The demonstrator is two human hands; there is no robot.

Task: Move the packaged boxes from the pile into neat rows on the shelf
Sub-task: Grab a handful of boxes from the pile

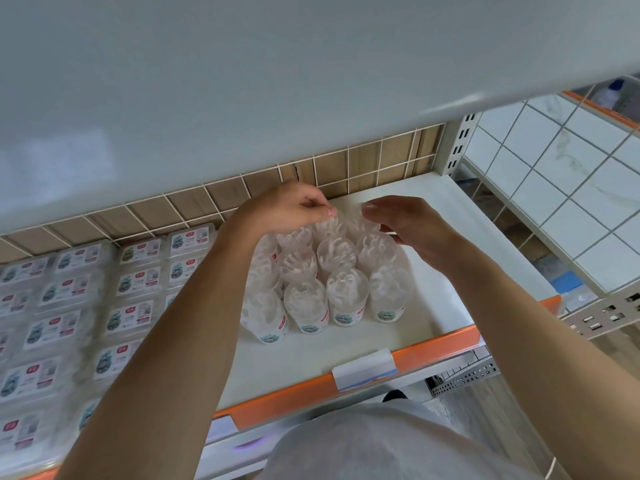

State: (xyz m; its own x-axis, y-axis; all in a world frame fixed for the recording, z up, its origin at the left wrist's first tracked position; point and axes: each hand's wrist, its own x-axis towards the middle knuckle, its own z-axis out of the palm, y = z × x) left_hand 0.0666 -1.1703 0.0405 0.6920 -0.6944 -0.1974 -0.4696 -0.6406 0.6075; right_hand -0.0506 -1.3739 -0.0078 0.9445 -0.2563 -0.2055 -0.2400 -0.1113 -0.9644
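My left hand (291,207) & right hand (401,220) hover at far tubs (332,268) on shelf (433,299); fingers curled, grip unclear. Flat boxes (69,299) left.

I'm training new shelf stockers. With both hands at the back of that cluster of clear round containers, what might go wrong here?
The left hand and right hand reach over the front clear containers, so a forearm might topple them. They stand tightly packed: one tipping may knock its neighbours. The flat boxes lie close beside them, and the left arm could disturb those rows.
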